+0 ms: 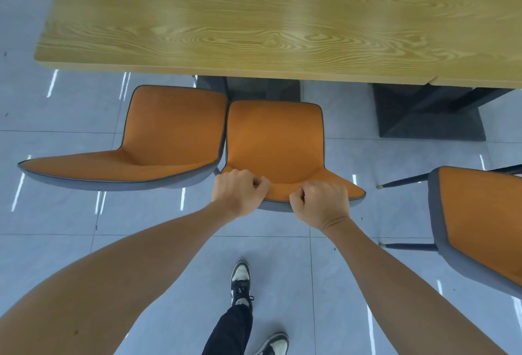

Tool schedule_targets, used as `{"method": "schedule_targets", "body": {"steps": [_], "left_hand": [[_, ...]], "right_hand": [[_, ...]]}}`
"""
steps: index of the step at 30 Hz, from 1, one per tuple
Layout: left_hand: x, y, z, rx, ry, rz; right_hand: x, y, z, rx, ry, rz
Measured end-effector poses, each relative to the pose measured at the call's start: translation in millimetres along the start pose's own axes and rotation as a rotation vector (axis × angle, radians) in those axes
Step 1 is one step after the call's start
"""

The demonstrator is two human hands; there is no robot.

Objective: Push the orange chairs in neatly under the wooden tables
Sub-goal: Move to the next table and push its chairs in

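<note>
A wooden table (254,15) fills the top of the view, its near edge facing me. Just below that edge stands the middle orange chair (275,140), its seat still outside the tabletop. My left hand (240,193) and my right hand (320,203) both grip the top of its backrest, fingers curled over the rim. Touching its left side stands a second orange chair (163,134), also short of the table edge. A third orange chair (480,224) is at the right, farther from the table and turned at an angle.
A dark table base (429,111) stands on the grey tiled floor (70,227) right of the middle chair, with another base (248,87) behind it. A second tabletop (485,82) joins on at the far right. My feet in black-and-white shoes (241,281) are behind the chair.
</note>
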State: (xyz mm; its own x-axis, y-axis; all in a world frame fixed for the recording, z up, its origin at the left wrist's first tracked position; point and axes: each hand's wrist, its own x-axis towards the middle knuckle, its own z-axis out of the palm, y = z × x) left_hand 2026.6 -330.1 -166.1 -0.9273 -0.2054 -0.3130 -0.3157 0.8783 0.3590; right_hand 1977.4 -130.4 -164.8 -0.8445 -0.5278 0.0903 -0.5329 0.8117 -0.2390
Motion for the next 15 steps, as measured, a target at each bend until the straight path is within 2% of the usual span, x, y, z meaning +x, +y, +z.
{"method": "schedule_targets", "body": {"steps": [4,15], "left_hand": [[13,-9,-6,-0.003,0.026,0.025],[44,-8,-15,0.018,0.061,0.043]], "right_hand": [[12,-3,9,-0.016,0.08,0.01],[44,7,8,-0.016,0.071,0.009]]}}
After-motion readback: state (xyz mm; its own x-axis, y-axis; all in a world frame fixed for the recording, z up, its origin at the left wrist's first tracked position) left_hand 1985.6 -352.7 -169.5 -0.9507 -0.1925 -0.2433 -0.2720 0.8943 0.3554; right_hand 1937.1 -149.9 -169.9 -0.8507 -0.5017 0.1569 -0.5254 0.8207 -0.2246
